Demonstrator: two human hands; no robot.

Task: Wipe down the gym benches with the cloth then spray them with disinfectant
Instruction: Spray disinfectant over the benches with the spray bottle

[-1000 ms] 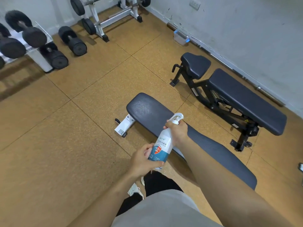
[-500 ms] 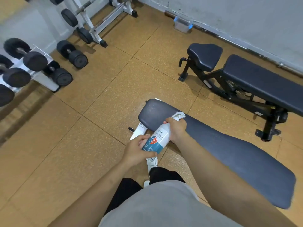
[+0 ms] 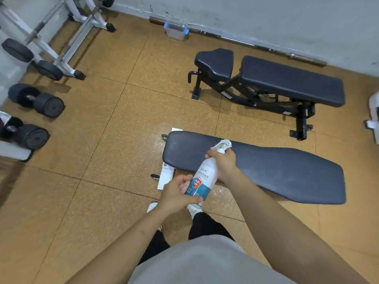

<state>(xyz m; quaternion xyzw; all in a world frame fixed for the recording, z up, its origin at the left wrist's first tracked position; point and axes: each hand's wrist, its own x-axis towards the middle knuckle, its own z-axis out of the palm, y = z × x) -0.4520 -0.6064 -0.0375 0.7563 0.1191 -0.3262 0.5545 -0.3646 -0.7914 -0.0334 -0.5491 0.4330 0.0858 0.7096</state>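
- the spray bottle is at centre frame, tilted over the front edge of the near bench. the right hand has its fingers curled round the neck under the nozzle, and the left hand has its fingers wrapped round the lower body.
- risk: the nozzle seems to point at the pad's left end, so mist could land on the floor and leave it slick near the feet. the far bench could get skipped.
- count: two benches, one bottle, two hands, two dumbbells at left. no cloth in view.

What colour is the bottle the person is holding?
The spray bottle is white, with a teal band and a red shield; the head view shows it.
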